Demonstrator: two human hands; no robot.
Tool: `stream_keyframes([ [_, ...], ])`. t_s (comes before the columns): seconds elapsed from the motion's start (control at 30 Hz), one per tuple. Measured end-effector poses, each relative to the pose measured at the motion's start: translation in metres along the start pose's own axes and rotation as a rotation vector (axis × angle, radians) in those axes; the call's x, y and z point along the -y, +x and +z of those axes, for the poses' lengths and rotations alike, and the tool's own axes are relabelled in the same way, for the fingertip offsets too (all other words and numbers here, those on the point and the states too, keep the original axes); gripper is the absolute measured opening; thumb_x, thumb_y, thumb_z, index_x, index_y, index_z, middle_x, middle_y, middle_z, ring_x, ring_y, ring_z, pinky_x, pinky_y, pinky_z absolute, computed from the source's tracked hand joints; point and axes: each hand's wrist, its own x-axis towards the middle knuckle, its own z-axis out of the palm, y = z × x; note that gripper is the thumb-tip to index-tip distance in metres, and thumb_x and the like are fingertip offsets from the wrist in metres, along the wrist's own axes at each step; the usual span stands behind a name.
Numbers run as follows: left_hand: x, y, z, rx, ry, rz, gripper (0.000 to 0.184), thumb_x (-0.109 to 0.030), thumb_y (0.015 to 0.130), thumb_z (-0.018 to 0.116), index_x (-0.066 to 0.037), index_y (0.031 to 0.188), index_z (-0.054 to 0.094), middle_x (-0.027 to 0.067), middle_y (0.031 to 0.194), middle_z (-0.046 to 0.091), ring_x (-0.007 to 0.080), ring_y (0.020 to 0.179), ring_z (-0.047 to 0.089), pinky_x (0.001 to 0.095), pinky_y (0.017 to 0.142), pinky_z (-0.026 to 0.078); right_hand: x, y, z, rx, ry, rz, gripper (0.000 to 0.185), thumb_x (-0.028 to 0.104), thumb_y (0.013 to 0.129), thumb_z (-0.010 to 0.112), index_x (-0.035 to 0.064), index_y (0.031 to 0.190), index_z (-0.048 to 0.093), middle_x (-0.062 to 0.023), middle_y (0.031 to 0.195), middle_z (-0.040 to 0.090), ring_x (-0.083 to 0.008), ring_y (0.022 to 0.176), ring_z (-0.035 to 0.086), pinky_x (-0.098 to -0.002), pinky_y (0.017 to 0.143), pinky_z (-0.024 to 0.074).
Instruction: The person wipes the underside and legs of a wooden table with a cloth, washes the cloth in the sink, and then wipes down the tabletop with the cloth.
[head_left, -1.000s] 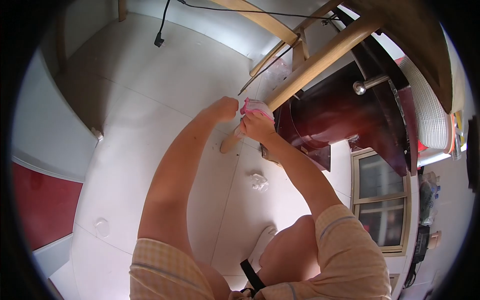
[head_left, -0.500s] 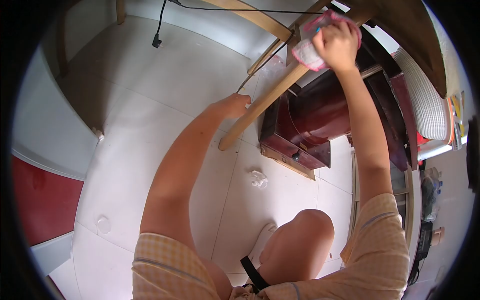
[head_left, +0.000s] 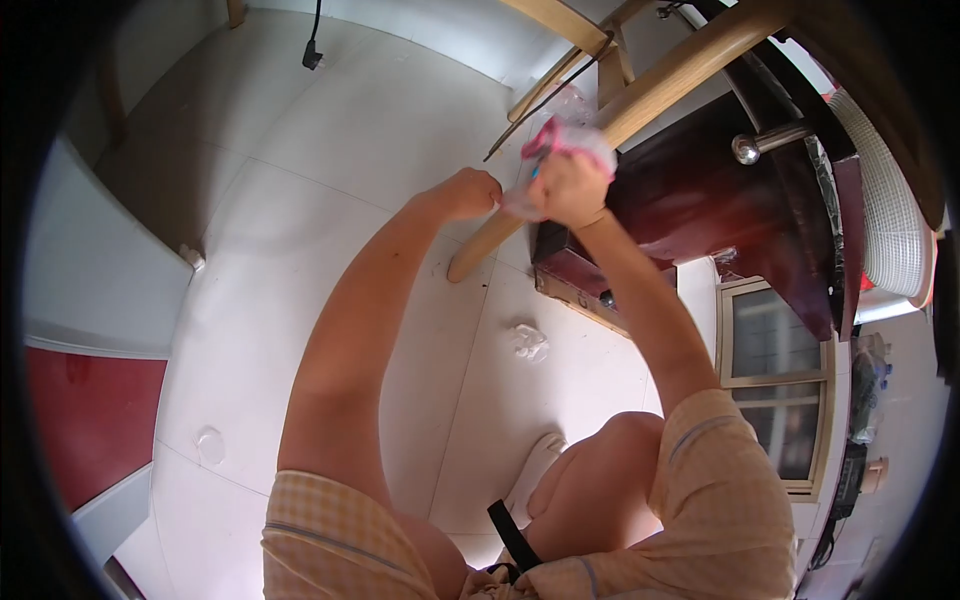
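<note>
My right hand (head_left: 572,188) is closed round a white cloth with a pink edge (head_left: 585,142), pressed against a round wooden leg (head_left: 680,75). The leg slants down to the floor, and its lower end shows past the cloth. My left hand (head_left: 465,193) is beside the leg, just left of the cloth, with its fingers curled in. Whatever those fingers hold, if anything, is hidden. The end of a thin dark cord (head_left: 540,108) hangs just above my left hand.
A dark red cabinet (head_left: 690,190) stands right of the leg. Crumpled white plastic (head_left: 528,343) and a clear round lid (head_left: 210,446) lie on the tiled floor (head_left: 400,480). A black plug (head_left: 312,55) hangs at the back. A grey and red panel (head_left: 95,420) stands at left.
My right hand has slid the cloth down the wooden leg, toward my left hand. My left hand has shifted slightly up, and the cord's end now shows apart from it. The view has tilted.
</note>
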Motion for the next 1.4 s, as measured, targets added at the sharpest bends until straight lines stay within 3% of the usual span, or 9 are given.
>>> stream_keyframes([
  [0.1,0.003,-0.021,-0.007,0.105,-0.008,-0.094,0.032,-0.006,0.077,0.046,-0.014,0.102,0.064,0.0078,0.108,0.06,0.0295,0.1,0.055,0.0377,0.084,0.046,0.035,-0.023,0.014,0.157,0.006,-0.174,0.01,0.02,0.061,0.058,0.0105,0.062,0.056,-0.0016,0.065,0.052,-0.0205,0.06,0.049,-0.0328,0.053,0.0407],
  [0.23,0.004,-0.036,-0.019,0.169,0.062,-0.176,0.042,-0.006,0.071,0.051,-0.01,0.113,0.057,0.0119,0.107,0.06,0.0278,0.102,0.055,0.0344,0.086,0.044,0.058,-0.03,0.016,0.203,0.275,0.063,0.011,0.017,0.068,0.055,0.008,0.062,0.056,-0.0035,0.062,0.053,-0.0211,0.062,0.052,-0.0325,0.053,0.0423],
  [0.3,-0.001,-0.042,-0.032,0.093,-0.426,-0.116,0.052,-0.008,0.072,0.053,-0.012,0.123,0.047,0.0114,0.115,0.055,0.0239,0.106,0.051,0.033,0.089,0.041,0.064,-0.017,0.002,0.183,0.391,0.215,0.014,0.015,0.072,0.054,0.0069,0.061,0.055,-0.0035,0.061,0.053,-0.0207,0.063,0.053,-0.0314,0.055,0.0434],
  [0.37,-0.019,-0.046,-0.054,0.118,-0.58,-0.045,0.054,-0.01,0.072,0.054,-0.012,0.126,0.043,0.0101,0.115,0.054,0.0222,0.105,0.051,0.0325,0.088,0.041,0.073,0.002,-0.007,0.162,1.08,1.326,0.023,0.022,0.08,0.051,0.0058,0.066,0.055,-0.0063,0.066,0.054,-0.0223,0.066,0.054,-0.0328,0.061,0.046],
  [0.5,-0.026,-0.036,-0.079,0.194,-0.84,0.038,0.052,-0.017,0.075,0.054,-0.01,0.125,0.043,0.0082,0.111,0.054,0.0167,0.097,0.051,0.0287,0.08,0.043,0.054,0.028,-0.016,-0.416,1.981,1.763,0.04,0.039,0.087,0.046,0.003,0.101,0.053,-0.0133,0.098,0.056,-0.028,0.093,0.055,-0.0423,0.084,0.0439],
  [0.73,-0.049,-0.052,-0.104,0.178,-1.004,0.091,0.044,-0.022,0.081,0.054,-0.012,0.124,0.045,0.0051,0.124,0.044,0.0159,0.113,0.041,0.0302,0.091,0.037,0.048,0.03,-0.03,-0.284,2.312,1.291,0.043,0.036,0.089,0.041,-0.0004,0.111,0.047,-0.015,0.103,0.055,-0.0272,0.095,0.054,-0.0398,0.084,0.0457],
  [1.07,-0.055,-0.023,-0.101,-0.099,-0.739,0.098,0.014,-0.007,0.074,0.053,-0.003,0.087,0.057,0.0049,0.102,0.058,0.0094,0.084,0.051,0.0242,0.073,0.042,0.056,0.025,-0.055,-0.419,2.155,1.805,0.039,0.024,0.091,0.027,0.004,0.121,0.042,-0.0117,0.123,0.048,-0.03,0.114,0.045,-0.0431,0.097,0.0369],
  [1.17,-0.06,-0.02,-0.11,-0.119,-0.853,0.113,0.011,-0.004,0.074,0.049,-0.005,0.083,0.055,-0.0023,0.075,0.05,0.0067,0.071,0.046,0.0211,0.061,0.037,0.058,-0.001,-0.038,-0.193,2.798,0.903,0.044,0.029,0.09,0.029,0.0088,0.128,0.038,-0.0045,0.134,0.038,-0.0247,0.126,0.032,-0.0401,0.105,0.0237],
  [1.4,-0.06,-0.003,-0.088,-0.365,-0.666,0.294,0.016,-0.006,0.076,0.055,-0.006,0.091,0.053,0.0001,0.079,0.053,0.0095,0.073,0.048,0.0248,0.065,0.04,0.063,0.023,-0.048,-0.332,2.575,1.538,0.047,0.03,0.086,0.03,0.0096,0.128,0.038,-0.0033,0.134,0.039,-0.0194,0.125,0.034,-0.0351,0.104,0.0241],
])
